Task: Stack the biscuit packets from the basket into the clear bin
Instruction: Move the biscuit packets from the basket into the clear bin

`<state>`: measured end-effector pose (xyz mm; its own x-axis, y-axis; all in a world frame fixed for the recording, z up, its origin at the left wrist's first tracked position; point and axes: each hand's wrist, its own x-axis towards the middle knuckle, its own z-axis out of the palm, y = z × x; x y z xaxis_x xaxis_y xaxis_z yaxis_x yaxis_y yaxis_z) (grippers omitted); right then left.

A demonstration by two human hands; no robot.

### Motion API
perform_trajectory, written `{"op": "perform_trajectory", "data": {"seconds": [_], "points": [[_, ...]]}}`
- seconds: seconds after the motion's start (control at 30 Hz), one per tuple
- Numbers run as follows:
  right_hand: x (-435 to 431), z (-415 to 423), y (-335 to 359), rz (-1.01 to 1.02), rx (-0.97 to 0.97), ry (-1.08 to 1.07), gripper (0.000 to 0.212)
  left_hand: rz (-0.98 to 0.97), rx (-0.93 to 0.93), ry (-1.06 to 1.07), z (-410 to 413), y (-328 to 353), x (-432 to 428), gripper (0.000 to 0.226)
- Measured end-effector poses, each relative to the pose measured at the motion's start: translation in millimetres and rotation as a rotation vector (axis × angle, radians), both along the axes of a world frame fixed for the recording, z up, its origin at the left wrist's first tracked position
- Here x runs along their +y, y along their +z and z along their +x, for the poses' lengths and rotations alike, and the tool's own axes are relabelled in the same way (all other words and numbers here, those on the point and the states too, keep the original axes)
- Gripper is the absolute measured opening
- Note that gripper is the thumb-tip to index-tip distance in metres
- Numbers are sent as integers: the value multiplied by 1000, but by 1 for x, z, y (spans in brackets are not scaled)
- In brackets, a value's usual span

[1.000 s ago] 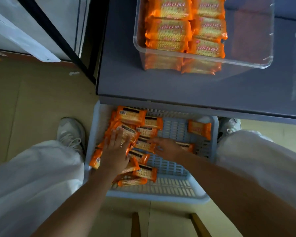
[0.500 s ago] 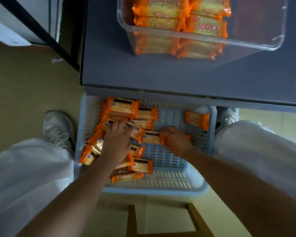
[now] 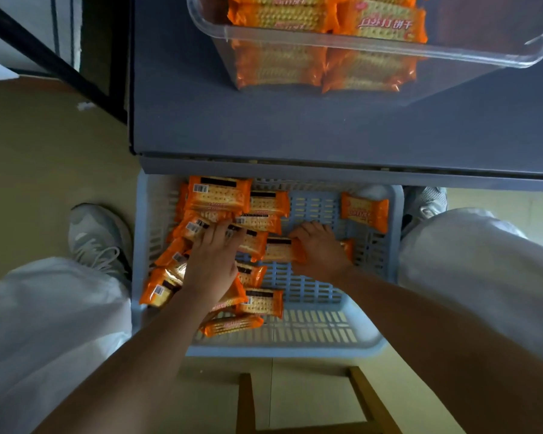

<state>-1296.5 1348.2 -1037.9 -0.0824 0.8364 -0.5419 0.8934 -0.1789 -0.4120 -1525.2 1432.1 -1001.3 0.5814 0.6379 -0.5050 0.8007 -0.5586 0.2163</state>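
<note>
Since a second ago the view has tipped down. The clear bin point(image 3: 358, 47) on the grey table point(image 3: 295, 126) is now cut off by the top edge of the frame, and its stacked packets point(image 3: 386, 25) show only in part. In the left half of the blue basket point(image 3: 295, 350), at the centre of the frame, the left hand point(image 3: 213, 261) has hardly shifted and stays on the loose pile point(image 3: 220, 195) of orange packets. The right hand point(image 3: 320, 249) has changed most. A second ago it lay flat and lower in the basket. Half a second ago it had reached one biscuit packet point(image 3: 281, 249), and now it grips that packet.

The left forearm comes in from the lower left. The left hand is palm down, with its fingers nearly straight, slightly spread and pointing toward the top of the frame. It presses on the pile and holds nothing.

Just to its right, the right hand is knuckles up, with its fingers curled over the far edge of the biscuit packet. The packet's left end sticks out toward the left hand, and the thumb is hidden. An orange end shows at this hand's right side, and I cannot tell whether it belongs to the same packet.

Further right, a single packet point(image 3: 365, 212) lies alone in the basket's upper right corner, apart from the right hand.
</note>
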Motion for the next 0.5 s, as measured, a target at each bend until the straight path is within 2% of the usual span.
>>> {"op": "perform_trajectory", "data": {"seconds": [0.1,0.17,0.3,0.4,0.5], "points": [[4,12,19,-47,155,-128,61,-27,14,27,4,7,1,68],[7,17,34,-75,241,-239,47,-38,-7,49,7,14,2,65],[9,26,56,-78,295,-340,24,-40,-197,109,13,28,1,54],[10,26,72,-132,406,-455,17,-233,-320,239,21,35,-3,44],[9,22,89,-204,569,-559,20,-472,-440,507,29,45,-6,33]]}}
